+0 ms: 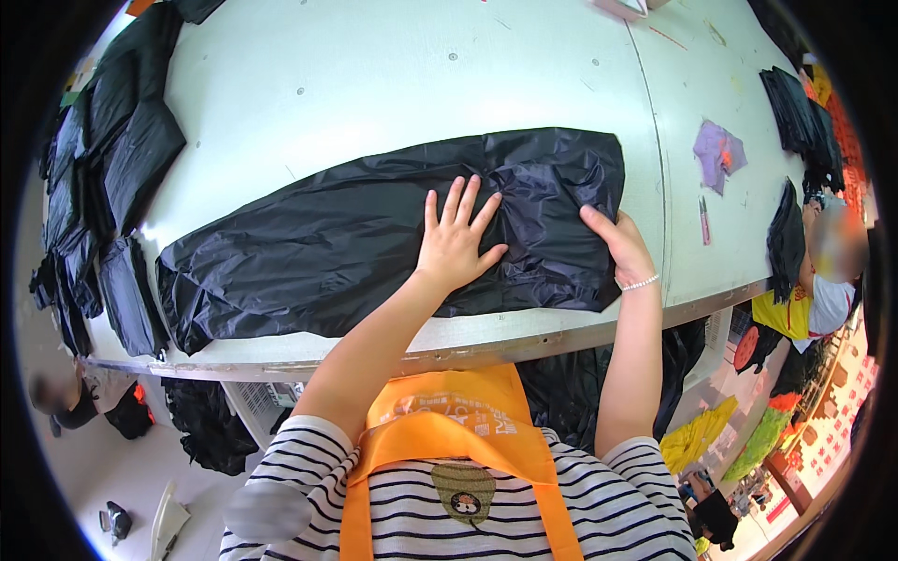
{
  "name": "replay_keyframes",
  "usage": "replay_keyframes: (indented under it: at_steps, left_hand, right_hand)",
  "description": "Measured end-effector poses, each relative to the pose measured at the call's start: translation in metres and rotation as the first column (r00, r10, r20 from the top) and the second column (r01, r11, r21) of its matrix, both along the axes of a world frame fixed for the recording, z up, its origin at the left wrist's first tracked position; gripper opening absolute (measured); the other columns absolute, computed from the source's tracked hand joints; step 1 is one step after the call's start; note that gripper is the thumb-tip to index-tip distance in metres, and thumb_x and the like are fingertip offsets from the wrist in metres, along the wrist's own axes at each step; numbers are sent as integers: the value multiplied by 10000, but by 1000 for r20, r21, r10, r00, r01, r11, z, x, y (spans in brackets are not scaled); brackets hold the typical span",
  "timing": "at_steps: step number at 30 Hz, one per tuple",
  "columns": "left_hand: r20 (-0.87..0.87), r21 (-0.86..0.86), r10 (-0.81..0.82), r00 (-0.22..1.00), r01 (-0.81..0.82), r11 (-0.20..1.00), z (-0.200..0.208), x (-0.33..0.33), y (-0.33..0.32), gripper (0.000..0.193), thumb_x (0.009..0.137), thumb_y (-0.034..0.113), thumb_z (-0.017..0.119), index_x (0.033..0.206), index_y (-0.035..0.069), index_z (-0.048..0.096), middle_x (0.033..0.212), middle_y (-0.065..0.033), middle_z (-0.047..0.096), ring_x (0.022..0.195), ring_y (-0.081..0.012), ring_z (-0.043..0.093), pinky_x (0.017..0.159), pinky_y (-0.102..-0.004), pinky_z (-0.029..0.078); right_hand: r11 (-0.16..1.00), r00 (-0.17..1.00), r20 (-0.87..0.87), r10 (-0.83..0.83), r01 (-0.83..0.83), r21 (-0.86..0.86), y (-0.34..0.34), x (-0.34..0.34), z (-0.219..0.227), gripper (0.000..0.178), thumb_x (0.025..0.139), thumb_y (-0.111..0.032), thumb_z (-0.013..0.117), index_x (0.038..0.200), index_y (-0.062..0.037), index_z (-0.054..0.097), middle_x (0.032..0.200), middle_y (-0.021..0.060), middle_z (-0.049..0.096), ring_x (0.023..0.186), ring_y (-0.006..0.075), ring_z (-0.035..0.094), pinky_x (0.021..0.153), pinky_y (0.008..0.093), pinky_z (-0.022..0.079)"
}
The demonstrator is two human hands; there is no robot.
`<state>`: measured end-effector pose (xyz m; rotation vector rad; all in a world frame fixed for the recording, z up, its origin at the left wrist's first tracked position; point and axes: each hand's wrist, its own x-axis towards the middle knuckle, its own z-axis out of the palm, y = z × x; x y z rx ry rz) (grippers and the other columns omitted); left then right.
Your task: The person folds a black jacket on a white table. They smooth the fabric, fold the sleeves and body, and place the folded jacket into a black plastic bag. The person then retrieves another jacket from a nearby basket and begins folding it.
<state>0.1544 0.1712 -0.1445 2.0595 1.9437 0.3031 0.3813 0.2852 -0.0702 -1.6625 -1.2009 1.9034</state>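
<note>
A long piece of thin, shiny black fabric (pixel 309 248), creased and apparently folded, lies across the white table in front of me. My left hand (pixel 456 238) rests flat on it right of its middle, fingers spread. At its right end, my right hand (pixel 617 241) grips the edge, thumb on top and the other fingers mostly hidden beneath. The fabric bunches and wrinkles between my two hands.
Stacks of folded black fabric (pixel 117 150) lie along the white table's (pixel 374 79) left end. To the right are a purple cloth scrap (pixel 718 154), a small pink-handled tool (pixel 704 222) and more black piles (pixel 804 122). People stand at both far sides. Black fabric hangs below the table edge.
</note>
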Motion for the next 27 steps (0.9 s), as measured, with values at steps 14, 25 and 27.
replay_keyframes:
  at_steps: [14, 25, 27]
  left_hand:
    - [811, -390, 475, -340, 290, 874, -16, -173, -71, 789, 910, 681, 262, 1392, 73, 404, 1346, -109, 503, 1271, -228, 429, 1089, -385, 242]
    - [409, -783, 717, -564, 187, 593, -10, -189, -74, 392, 819, 388, 466, 844, 29, 622, 792, -117, 662, 684, -266, 635, 674, -398, 536]
    - [408, -771, 699, -588, 188, 608, -23, -192, -78, 357, 808, 348, 460, 786, 25, 611, 746, -120, 654, 685, -273, 634, 658, -395, 537]
  right_hand:
    - [622, 592, 729, 343, -725, 296, -123, -241, 60, 816, 753, -256, 648, 1379, 114, 278, 750, 238, 648, 701, 381, 655, 661, 435, 540]
    - [908, 916, -66, 395, -378, 178, -140, -263, 4, 607, 836, -197, 645, 1354, 27, 420, 913, 194, 674, 705, 315, 652, 652, 362, 532]
    - [601, 971, 236, 28, -205, 772, -130, -240, 5, 410, 860, -65, 590, 1264, -15, 542, 1012, 156, 673, 807, 305, 653, 715, 352, 532]
